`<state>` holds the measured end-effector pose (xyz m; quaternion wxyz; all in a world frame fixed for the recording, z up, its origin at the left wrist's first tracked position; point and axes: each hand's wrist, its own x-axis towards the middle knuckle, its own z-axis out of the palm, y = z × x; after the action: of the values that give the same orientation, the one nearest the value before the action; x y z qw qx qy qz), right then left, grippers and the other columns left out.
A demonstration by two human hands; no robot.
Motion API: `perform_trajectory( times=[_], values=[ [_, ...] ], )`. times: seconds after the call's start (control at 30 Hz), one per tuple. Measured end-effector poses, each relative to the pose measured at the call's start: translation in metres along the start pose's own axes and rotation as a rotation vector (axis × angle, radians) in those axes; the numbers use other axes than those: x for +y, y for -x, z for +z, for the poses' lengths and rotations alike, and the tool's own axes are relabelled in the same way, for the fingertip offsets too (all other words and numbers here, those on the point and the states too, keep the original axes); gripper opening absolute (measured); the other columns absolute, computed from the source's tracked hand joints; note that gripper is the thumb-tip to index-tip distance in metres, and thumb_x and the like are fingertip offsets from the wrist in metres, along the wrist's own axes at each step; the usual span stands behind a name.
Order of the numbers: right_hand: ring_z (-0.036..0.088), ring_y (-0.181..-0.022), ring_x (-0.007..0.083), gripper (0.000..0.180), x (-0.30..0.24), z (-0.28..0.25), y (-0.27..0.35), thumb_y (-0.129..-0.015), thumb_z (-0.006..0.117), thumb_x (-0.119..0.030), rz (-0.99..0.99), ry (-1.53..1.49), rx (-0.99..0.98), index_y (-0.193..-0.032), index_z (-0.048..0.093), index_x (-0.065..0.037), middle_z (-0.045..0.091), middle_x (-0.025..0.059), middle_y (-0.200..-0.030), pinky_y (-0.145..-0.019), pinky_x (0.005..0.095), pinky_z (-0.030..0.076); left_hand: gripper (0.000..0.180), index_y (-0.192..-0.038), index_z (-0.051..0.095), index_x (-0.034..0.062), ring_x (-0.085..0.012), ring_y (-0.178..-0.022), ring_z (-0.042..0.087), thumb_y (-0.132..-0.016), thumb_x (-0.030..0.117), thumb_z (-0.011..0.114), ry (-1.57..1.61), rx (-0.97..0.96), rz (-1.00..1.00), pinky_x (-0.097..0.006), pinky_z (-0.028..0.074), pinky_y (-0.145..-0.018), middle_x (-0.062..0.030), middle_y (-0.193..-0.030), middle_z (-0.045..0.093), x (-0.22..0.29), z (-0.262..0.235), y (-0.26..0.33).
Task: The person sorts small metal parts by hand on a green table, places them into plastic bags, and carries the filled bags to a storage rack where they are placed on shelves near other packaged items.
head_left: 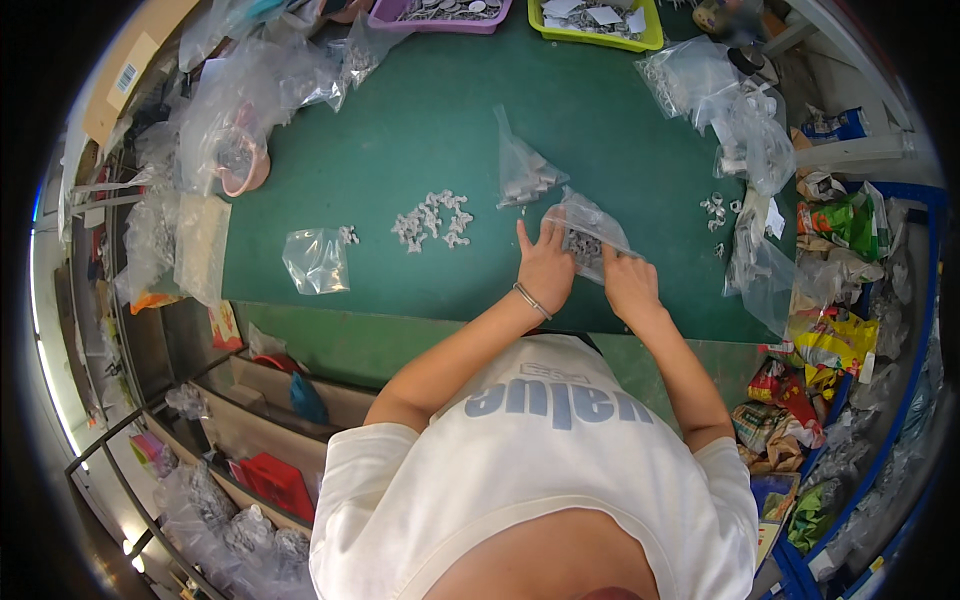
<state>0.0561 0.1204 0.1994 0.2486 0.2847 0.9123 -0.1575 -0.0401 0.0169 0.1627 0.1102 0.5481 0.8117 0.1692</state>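
Observation:
A clear plastic bag [590,222] with small grey metal parts inside lies on the green table between my hands. My left hand [547,268] is at the bag's left edge, its fingers stretched out and apart, some touching the plastic. At the lower right side of the bag, my right hand [631,285] has its fingers bent onto the edge and closed on it; the fingertips are partly hidden. Just beyond lies another clear bag [525,175] holding grey cylindrical pieces. Left of my hands is a loose pile of small grey metal parts [432,220].
A flat clear bag [317,262] lies farther left. Several loose rings [713,208] sit at right, beside heaped plastic bags [755,150]. A purple tray [440,24] and a yellow-green tray [600,40] stand at the far edge. A pink basket [245,165] is at left.

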Motion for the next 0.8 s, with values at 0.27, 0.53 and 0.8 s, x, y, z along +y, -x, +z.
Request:
perform_trajectory(
  times=[0.27,0.53,0.8],
  values=[
    [0.059,-0.087,0.0316,0.024,0.017,0.056,-0.067,-0.075,0.051,-0.009,-0.291,-0.120,0.345,-0.097,0.053,-0.001,0.055,0.0209,-0.101,-0.068,0.0386,0.049,0.009,-0.063,0.064,0.0056,-0.0389,-0.125,0.019,-0.065,0.014,0.063,-0.063,0.008,0.040,-0.071,0.011,-0.089,-0.0213,-0.133,0.027,0.010,-0.003,0.003],
    [0.060,-0.081,0.0272,0.020,0.010,0.075,-0.119,-0.081,0.048,-0.019,-0.046,0.030,0.200,-0.090,0.060,-0.006,0.060,0.0153,-0.094,-0.065,0.0361,0.049,0.008,-0.060,0.062,0.0046,-0.0399,-0.125,0.020,-0.063,0.012,0.060,-0.004,0.005,0.060,-0.071,0.010,-0.090,-0.0226,-0.129,0.031,0.017,0.001,0.015],
    [0.060,-0.079,0.0265,0.016,0.034,0.091,-0.122,-0.080,0.049,-0.017,-0.370,0.133,0.278,-0.085,0.062,-0.008,0.062,0.0118,-0.085,-0.065,0.0350,0.048,0.009,-0.061,0.061,0.0029,-0.0382,-0.120,0.028,-0.064,0.010,0.057,0.048,0.071,0.116,-0.068,0.013,-0.092,-0.0208,-0.119,0.041,0.026,0.002,0.017]
  ],
)
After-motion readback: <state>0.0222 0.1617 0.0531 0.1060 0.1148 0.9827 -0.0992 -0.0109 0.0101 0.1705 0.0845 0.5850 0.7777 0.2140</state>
